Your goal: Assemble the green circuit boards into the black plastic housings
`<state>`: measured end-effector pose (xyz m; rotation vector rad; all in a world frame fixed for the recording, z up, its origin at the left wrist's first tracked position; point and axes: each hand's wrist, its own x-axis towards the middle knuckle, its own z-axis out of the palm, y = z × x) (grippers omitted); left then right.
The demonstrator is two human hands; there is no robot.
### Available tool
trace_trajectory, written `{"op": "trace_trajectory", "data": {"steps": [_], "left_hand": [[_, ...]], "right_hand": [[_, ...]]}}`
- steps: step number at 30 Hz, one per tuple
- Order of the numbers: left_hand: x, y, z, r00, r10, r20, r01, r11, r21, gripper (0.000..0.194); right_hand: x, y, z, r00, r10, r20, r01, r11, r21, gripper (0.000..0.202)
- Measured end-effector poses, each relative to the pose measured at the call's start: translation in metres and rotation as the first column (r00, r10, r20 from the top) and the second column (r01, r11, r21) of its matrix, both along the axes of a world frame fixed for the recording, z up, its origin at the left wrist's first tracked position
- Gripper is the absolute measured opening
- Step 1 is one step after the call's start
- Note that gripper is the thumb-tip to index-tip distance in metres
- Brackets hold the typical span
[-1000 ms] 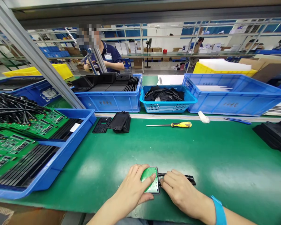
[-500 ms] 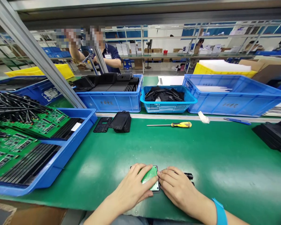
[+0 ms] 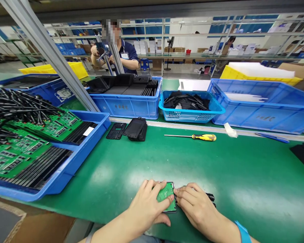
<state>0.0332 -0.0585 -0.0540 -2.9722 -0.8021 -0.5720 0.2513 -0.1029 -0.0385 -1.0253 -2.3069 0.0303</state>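
Note:
A green circuit board (image 3: 167, 194) lies in a black case near the table's front edge. My left hand (image 3: 152, 202) grips it from the left, fingers over the top and the thumb below. My right hand (image 3: 195, 204) is at the board's right edge, fingers pressed together; what they pinch is hidden. Black cylindrical cable ends (image 3: 210, 196) stick out beyond my right hand. Farther up the table lie a yellow-handled screwdriver (image 3: 204, 137) and a stack of black case parts (image 3: 136, 129).
At the left is a blue bin (image 3: 83, 157) of boards, cables and black parts. A blue bin (image 3: 126, 106), a light-blue basket (image 3: 192, 114) and another blue bin (image 3: 263, 116) line the back. A person (image 3: 126, 55) works beyond them.
The view has shifted, so most things sit differently in the picture. My left thumb has moved away from the case's lower edge. The person across has lowered a raised hand.

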Motion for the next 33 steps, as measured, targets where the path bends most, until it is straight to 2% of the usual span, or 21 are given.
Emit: {"op": "trace_trajectory", "data": {"steps": [4, 7, 9, 11, 13, 15, 17, 19, 22, 25, 27, 28, 30, 32, 33], "left_hand": [[0.000, -0.002, 0.004, 0.999, 0.012, 0.030, -0.012, 1.000, 0.001, 0.066], [0.000, -0.003, 0.004, 0.999, 0.009, 0.045, -0.008, 1.000, -0.009, 0.064], [0.001, -0.005, 0.003, 0.998, 0.017, 0.055, -0.016, 1.000, -0.006, 0.055], [0.003, -0.008, 0.002, 0.997, 0.034, 0.065, -0.035, 0.999, 0.012, 0.044], [0.005, -0.012, 0.002, 0.996, 0.060, 0.067, -0.062, 0.998, 0.032, 0.038], [0.006, -0.016, 0.002, 0.994, 0.091, 0.061, -0.094, 0.994, 0.054, 0.036], [0.007, -0.020, 0.003, 0.991, 0.118, 0.055, -0.122, 0.990, 0.074, 0.036], [0.010, -0.024, 0.003, 0.988, 0.139, 0.063, -0.145, 0.985, 0.089, 0.046], [0.015, -0.034, 0.000, 0.984, 0.163, 0.074, -0.170, 0.981, 0.095, 0.075], [0.023, -0.049, -0.004, 0.980, 0.199, 0.030, -0.201, 0.969, 0.145, 0.102], [0.029, -0.061, -0.005, 0.970, 0.241, -0.036, -0.232, 0.958, 0.171, 0.114], [0.031, -0.066, -0.006, 0.960, 0.271, -0.072, -0.255, 0.950, 0.181, 0.113], [0.037, -0.073, -0.009, 0.935, 0.340, -0.098, -0.311, 0.921, 0.234, 0.093], [0.042, -0.076, -0.012, 0.911, 0.407, -0.060, -0.370, 0.875, 0.310, 0.064], [0.044, -0.076, -0.014, 0.903, 0.428, -0.031, -0.394, 0.855, 0.337, 0.054]], "right_hand": [[0.002, 0.000, 0.004, 1.000, 0.030, -0.001, -0.030, 0.998, -0.046, 0.025], [0.009, 0.009, 0.016, 0.995, 0.094, 0.017, -0.088, 0.971, -0.224, 0.019], [0.019, 0.025, 0.025, 0.988, 0.119, 0.096, -0.080, 0.938, -0.338, 0.018], [0.035, 0.051, 0.031, 0.973, 0.041, 0.229, 0.042, 0.937, -0.346, 0.019], [0.053, 0.083, 0.030, 0.932, -0.146, 0.331, 0.238, 0.937, -0.256, 0.021], [0.070, 0.114, 0.027, 0.857, -0.341, 0.385, 0.426, 0.891, -0.159, 0.026], [0.082, 0.138, 0.024, 0.776, -0.460, 0.432, 0.546, 0.833, -0.095, 0.029], [0.087, 0.151, 0.025, 0.724, -0.498, 0.477, 0.598, 0.798, -0.074, 0.022], [0.086, 0.152, 0.032, 0.699, -0.493, 0.518, 0.614, 0.785, -0.083, 0.005], [0.076, 0.137, 0.044, 0.706, -0.503, 0.498, 0.620, 0.779, -0.091, 0.013], [0.065, 0.121, 0.054, 0.758, -0.522, 0.390, 0.604, 0.788, -0.120, 0.017], [0.057, 0.110, 0.059, 0.812, -0.518, 0.268, 0.567, 0.809, -0.153, 0.019], [0.041, 0.088, 0.071, 0.886, -0.461, -0.055, 0.442, 0.874, -0.204, 0.023], [0.025, 0.066, 0.078, 0.881, -0.372, -0.293, 0.330, 0.926, -0.186, 0.026], [0.017, 0.057, 0.079, 0.876, -0.341, -0.341, 0.300, 0.939, -0.167, 0.025]]}}
